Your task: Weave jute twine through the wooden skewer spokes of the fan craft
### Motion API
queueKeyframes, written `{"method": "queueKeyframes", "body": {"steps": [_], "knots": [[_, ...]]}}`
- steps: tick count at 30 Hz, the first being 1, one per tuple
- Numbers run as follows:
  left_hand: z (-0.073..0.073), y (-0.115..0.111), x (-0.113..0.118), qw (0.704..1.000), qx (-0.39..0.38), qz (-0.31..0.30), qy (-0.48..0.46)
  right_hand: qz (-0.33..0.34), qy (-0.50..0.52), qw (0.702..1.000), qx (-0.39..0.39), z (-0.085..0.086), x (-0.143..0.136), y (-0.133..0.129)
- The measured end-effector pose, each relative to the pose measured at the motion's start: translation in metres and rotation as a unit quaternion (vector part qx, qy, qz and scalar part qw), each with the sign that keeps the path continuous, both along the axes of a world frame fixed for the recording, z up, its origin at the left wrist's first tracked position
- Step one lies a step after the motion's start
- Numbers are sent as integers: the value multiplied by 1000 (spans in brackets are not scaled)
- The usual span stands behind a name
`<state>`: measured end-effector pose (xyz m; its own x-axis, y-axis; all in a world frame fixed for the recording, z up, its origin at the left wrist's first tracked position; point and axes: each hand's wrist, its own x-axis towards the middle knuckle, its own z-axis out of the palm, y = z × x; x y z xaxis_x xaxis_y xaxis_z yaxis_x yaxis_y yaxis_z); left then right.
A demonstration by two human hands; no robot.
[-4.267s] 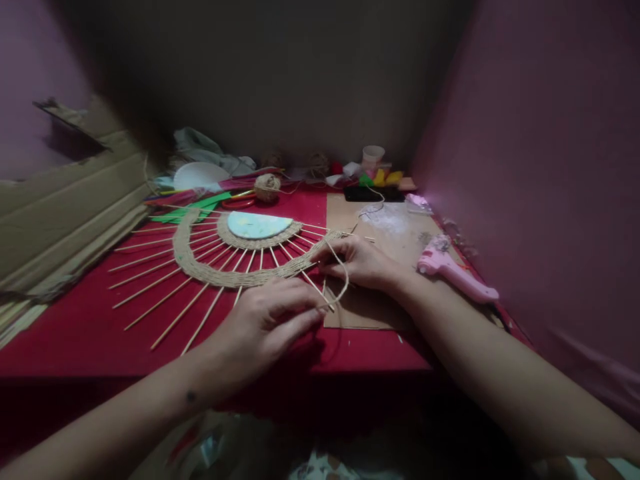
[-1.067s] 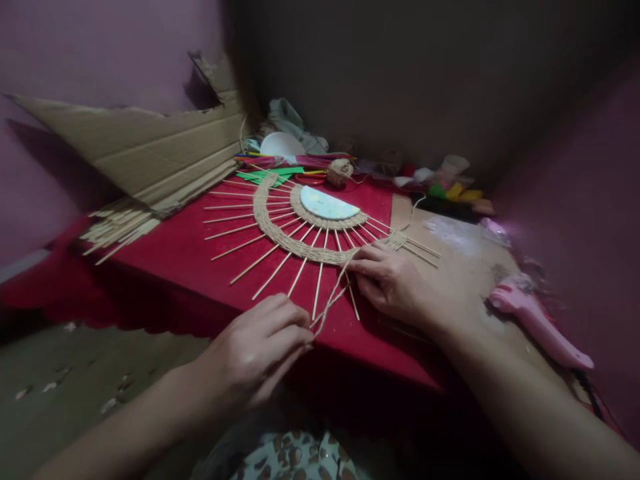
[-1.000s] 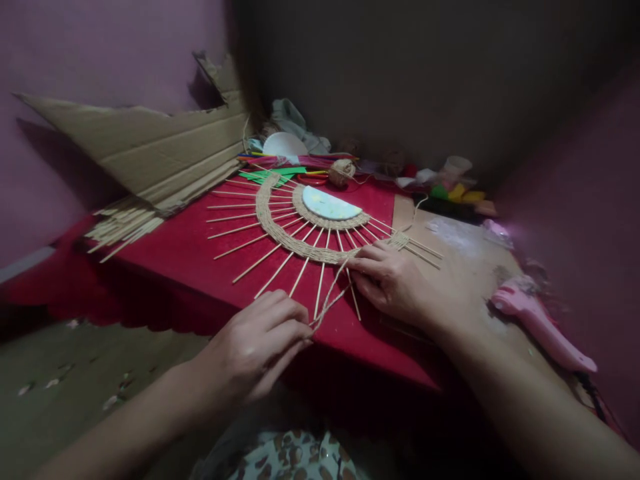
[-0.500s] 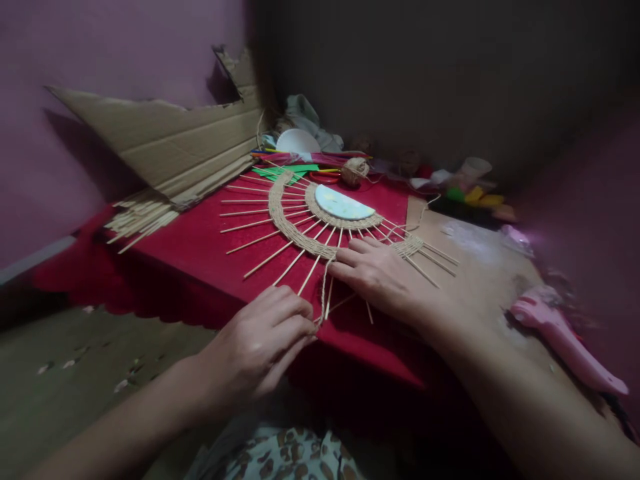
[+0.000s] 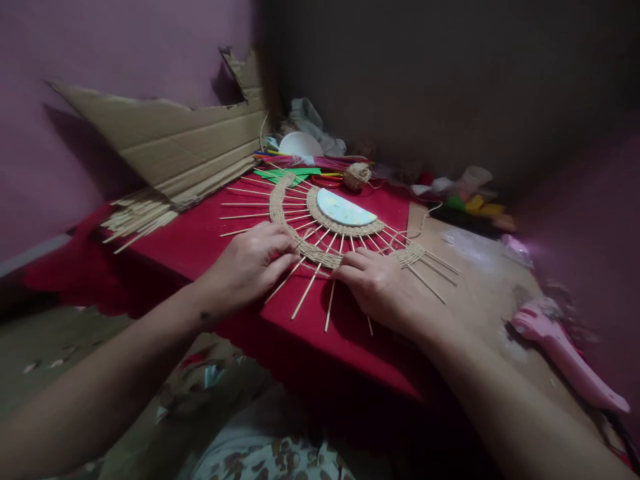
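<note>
A half-round weaving of thin wooden sticks (image 5: 327,307) fans out over the red cloth. Twine is woven across the sticks in an inner ring and a wider outer band (image 5: 320,255); a pale blue half-disc (image 5: 345,208) forms the centre. My left hand (image 5: 253,260) pinches a strand of twine (image 5: 316,268) at the outer band's left part, its fingertips closed among the sticks. Curled over the near edge of that band, my right hand (image 5: 383,287) grips it with bent fingers, hiding part of the weave and several sticks.
Cardboard (image 5: 170,143) leans on the left wall above a bundle of sticks (image 5: 140,217). Behind the weaving lie a twine ball (image 5: 357,175), green sheets (image 5: 290,175) and red-handled scissors (image 5: 325,181). A pink glue gun (image 5: 570,353) lies at the right table edge.
My left hand has moved up and left from the table's front edge to the outer band, bringing the twine along the band's lower edge. My right hand stays nearly in place.
</note>
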<state>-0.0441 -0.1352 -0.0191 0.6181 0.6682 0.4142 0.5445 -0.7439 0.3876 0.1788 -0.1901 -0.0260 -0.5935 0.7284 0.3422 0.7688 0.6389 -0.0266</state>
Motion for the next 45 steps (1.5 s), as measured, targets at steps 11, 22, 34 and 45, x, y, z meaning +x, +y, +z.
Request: {"method": "queueKeyframes", "body": {"steps": [11,22,34,45], "knots": [[-20,24,-2,1000,2,-3,5,-56,218,974,17,-9,10,4],[-20,22,-3,999,-9,-2,-33,-231,16,973,22,-10,13,18],[-25,25,-2,999,6,0,-32,-183,69,981,1,-4,23,15],[-27,27,-2,999,10,-10,-34,-210,-37,973,84,9,35,16]]}}
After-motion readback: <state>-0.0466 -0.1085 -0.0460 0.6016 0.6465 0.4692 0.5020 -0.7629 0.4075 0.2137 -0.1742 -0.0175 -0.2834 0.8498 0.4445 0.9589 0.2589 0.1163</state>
